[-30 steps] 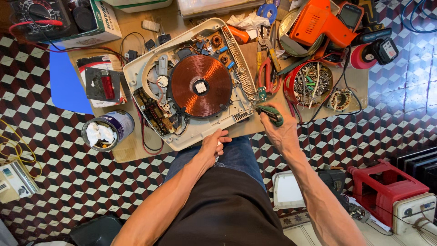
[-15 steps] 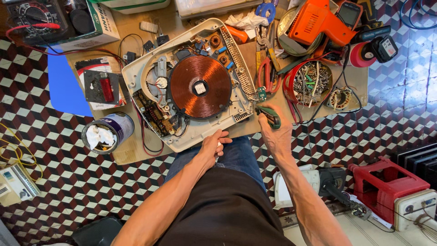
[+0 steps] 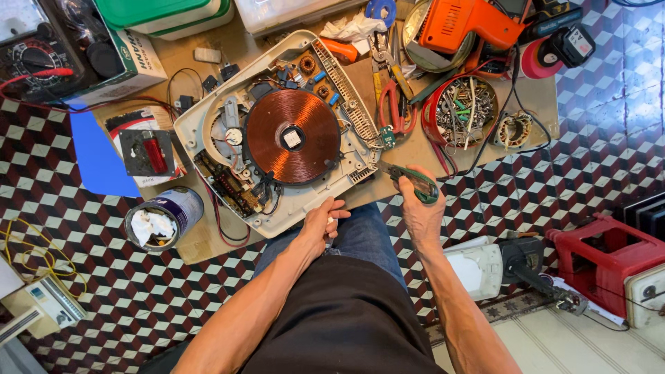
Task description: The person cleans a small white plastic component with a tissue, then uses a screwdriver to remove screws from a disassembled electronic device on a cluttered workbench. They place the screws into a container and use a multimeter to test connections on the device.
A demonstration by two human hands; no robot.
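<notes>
Right hand [image 3: 421, 208] grips green-handled screwdriver [image 3: 409, 181], shaft pointing upper left at cooker base [image 3: 277, 215]; left hand [image 3: 320, 225] braces its near edge, holding nothing.

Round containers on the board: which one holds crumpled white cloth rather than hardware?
The silver tin at the board's near-left corner holds white rag; the red-rimmed bowl at the right holds screws and small metal parts.

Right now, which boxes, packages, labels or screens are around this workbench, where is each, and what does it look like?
Cardboard box: top left, white and green, under a black meter.
Blister pack: left of the opened cooker, red-and-black card.
Tin can: lower left board corner, bluish label, rag-stuffed.
Screen: top-left corner, pale meter dial.
</notes>
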